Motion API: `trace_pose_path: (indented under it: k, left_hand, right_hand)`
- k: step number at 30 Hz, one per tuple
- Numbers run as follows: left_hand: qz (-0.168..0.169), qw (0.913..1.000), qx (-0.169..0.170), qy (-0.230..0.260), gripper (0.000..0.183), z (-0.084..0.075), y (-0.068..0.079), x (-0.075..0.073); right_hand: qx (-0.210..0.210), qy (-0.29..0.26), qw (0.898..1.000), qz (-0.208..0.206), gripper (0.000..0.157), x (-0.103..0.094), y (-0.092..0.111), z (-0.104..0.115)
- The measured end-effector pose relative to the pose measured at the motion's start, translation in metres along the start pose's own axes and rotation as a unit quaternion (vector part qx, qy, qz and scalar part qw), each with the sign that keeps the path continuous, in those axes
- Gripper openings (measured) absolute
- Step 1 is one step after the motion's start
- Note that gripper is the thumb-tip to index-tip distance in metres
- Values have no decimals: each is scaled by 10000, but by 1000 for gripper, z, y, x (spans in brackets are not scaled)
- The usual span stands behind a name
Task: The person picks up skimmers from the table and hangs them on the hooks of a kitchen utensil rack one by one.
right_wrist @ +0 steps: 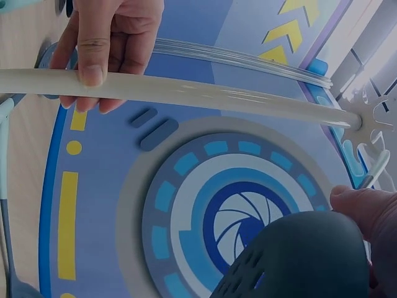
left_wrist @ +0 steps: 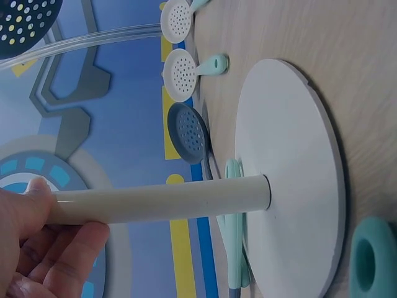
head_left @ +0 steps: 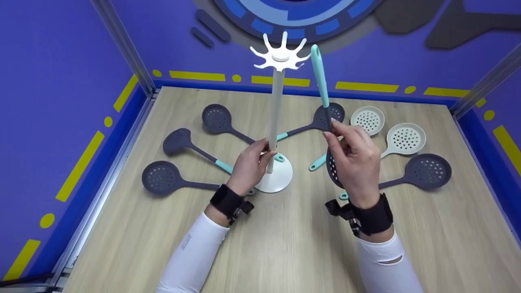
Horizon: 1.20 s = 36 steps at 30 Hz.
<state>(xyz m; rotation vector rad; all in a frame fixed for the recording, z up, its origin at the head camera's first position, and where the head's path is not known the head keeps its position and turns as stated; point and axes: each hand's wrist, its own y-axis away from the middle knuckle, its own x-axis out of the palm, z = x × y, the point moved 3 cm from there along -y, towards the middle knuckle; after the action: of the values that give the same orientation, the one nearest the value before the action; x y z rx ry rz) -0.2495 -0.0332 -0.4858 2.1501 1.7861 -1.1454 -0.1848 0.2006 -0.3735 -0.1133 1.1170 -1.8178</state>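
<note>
A pale wood-grain table (head_left: 285, 252) bears a smooth white stand (head_left: 276, 103), its round pole upright on a flat disc base, a crown of curved prongs on top. About the base lie dark perforated utensils (head_left: 160, 178) and pale skimmers (head_left: 406, 138). To the pole's right, the held skimmer (head_left: 324, 95) is near upright, its long axis leaning slightly left at the top: mint handle upward, dark perforated head downward. The right hand (head_left: 358, 156) pinches its slim dark shaft between thumb and fingertips, handle above the hand, head below and partly hidden behind it. The left hand (head_left: 249, 167) has thumb and fingers curled round the lower pole. The handle's end, pierced by an oval hole, is just beside the prongs; whether they touch cannot be told.
</note>
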Motion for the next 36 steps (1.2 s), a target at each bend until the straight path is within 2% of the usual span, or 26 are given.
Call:
trace_pose_path:
  k: [15,20,31,36]
  left_hand:
    - [12,10000,67,-33,24,-2,-3,-1]
    - [28,10000,-23,-50,26,-1,-2,-1]
    - [8,9999,150,-42,26,-3,-1,0]
    - [67,9999,62,-95,25,-3,0,1]
  right_hand:
    - [46,68,9998,173,28,7,2,0]
    - [81,174,9992,337,29,10,5,-2]
    - [-27,274,9974,668,34,18,8,0]
    - [-67,267,9963,818,32,24,11,-1]
